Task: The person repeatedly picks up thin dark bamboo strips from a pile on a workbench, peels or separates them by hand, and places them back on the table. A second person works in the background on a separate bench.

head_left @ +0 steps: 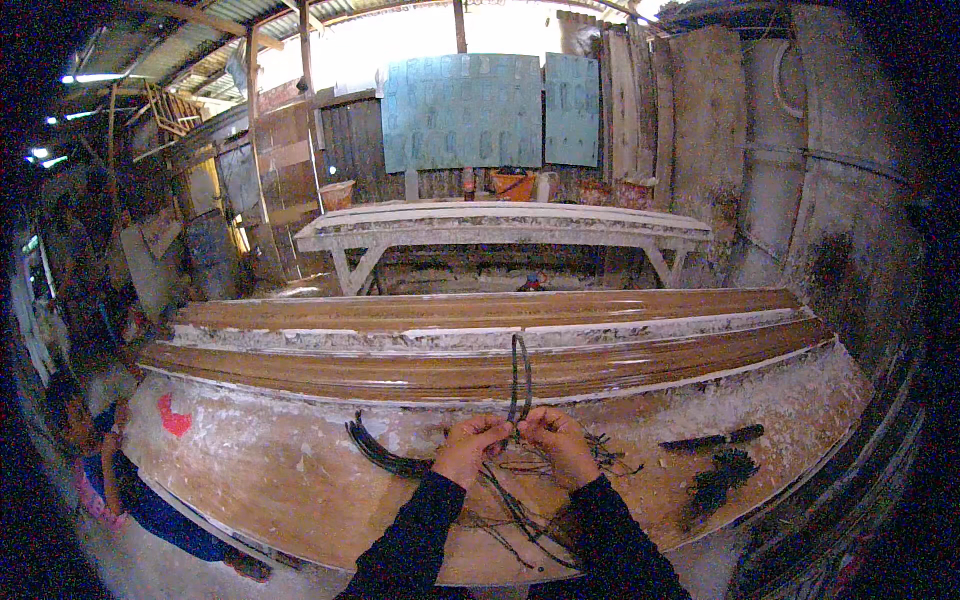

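My left hand (472, 448) and my right hand (558, 442) meet over the near part of the worktable, both with fingers pinched together. Between them they hold the lower ends of a dark, thin cord loop (515, 370), which stands upright above my fingertips. To the left of my left hand lies a bundle of dark cords (385, 455), partly hidden by that hand. Loose dark strands (515, 510) are strewn on the wood below and between my wrists. Off to the right rest a dark knife-like tool (712, 438) and a black bristly clump (724, 476).
Long brown moulded channels (450, 372) with white-crusted edges run across the worktable (270, 480). A red scrap (174, 415) lies at its left. Beyond stands a whitish bench (500, 222) with an orange bucket (513, 185) behind it. Another person (150, 500) is at the left edge.
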A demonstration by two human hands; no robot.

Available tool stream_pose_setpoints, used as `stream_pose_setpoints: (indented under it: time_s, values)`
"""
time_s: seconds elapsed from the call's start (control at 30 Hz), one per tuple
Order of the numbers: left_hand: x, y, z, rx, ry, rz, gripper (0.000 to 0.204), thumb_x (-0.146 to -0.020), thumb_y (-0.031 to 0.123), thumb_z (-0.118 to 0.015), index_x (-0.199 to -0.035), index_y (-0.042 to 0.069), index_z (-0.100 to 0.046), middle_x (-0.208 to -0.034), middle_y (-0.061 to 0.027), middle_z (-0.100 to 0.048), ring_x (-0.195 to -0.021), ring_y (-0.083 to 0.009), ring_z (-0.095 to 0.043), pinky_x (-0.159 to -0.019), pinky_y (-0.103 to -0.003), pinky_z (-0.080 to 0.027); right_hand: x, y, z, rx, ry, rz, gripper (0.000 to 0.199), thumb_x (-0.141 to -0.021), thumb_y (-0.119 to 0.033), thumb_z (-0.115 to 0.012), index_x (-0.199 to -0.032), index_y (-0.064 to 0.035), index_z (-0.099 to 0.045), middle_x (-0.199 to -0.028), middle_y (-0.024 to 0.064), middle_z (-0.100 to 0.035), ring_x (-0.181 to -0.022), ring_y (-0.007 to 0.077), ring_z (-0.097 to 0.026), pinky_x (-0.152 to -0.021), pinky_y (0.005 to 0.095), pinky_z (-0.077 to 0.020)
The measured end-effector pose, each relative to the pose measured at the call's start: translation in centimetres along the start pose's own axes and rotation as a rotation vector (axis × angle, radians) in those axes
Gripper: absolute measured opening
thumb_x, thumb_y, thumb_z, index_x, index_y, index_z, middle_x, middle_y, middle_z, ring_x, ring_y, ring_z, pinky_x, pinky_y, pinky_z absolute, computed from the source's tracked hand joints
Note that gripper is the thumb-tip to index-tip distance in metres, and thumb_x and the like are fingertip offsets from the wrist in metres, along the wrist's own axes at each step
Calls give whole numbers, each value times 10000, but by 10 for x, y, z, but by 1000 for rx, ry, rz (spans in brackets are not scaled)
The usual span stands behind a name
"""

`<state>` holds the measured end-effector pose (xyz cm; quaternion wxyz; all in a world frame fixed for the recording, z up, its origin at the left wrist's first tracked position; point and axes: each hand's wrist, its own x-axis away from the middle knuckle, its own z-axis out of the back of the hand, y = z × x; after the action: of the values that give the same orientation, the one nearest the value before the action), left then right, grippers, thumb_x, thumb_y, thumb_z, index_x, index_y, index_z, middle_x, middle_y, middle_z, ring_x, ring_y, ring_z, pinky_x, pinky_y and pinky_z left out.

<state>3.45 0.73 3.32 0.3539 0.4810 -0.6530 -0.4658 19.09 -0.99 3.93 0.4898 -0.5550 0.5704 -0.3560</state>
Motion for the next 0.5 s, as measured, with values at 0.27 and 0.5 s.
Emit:
stream_pose_setpoints:
  time_s: [0.27, 0.5]
  values:
    - [-1, -5, 0, 52, 28, 29, 145, -740, 127, -636, -856, 48, -596, -736, 17, -581, -610, -63, -483, -550, -194, -365, -3, 7, 4, 273, -14, 26, 184, -757, -217, -623, -809, -44, -586, -774, 5, -591, -724, 91, -532, -677, 246, -437]
    - [-5, -12, 7, 159, -26, 56, 137, -746, 136, -635, -840, 45, -592, -767, -9, -604, -672, -90, -537, -592, -209, -405, 2, -4, -4, 232, -51, 61, 154, -732, -187, -645, -773, -54, -580, -735, -2, -585, -675, 82, -525, -642, 230, -429]
